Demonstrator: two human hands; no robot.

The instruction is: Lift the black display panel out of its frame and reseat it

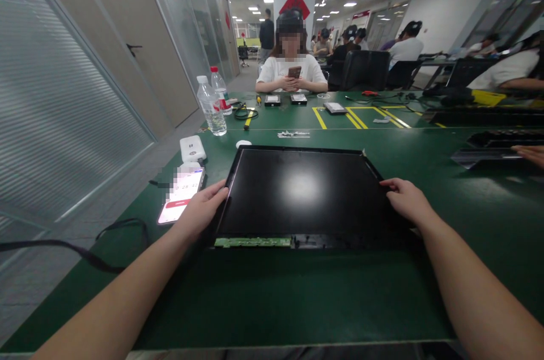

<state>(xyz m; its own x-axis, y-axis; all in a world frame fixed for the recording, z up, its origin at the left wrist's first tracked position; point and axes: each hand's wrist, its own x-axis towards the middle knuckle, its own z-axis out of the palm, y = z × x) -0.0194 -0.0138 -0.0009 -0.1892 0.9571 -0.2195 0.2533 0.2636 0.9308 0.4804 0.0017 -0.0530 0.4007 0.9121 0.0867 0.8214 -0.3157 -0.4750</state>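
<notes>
A black LCD screen panel [263, 201] in a dark frame lies in front of me, its glossy face up with a bright reflection in it. Along its near edge runs a green circuit board strip [255, 242]. My left hand [208, 204] is closed on the panel's left edge, thumb on top and the other fingers mostly hidden beneath. On the right edge, my right hand [403, 197] pinches the frame between thumb and curled fingers. Just left of my left hand lies a lit phone [182, 195] on the green table [297, 297].
Behind the phone is a white device [192, 148], with water bottles [211, 108] farther back. Hard drives [335, 108] and cables [242, 112] lie across the table. A person [291, 68] sits opposite holding a phone. At right, another person's hand [529, 153] is near dark metal parts [484, 159].
</notes>
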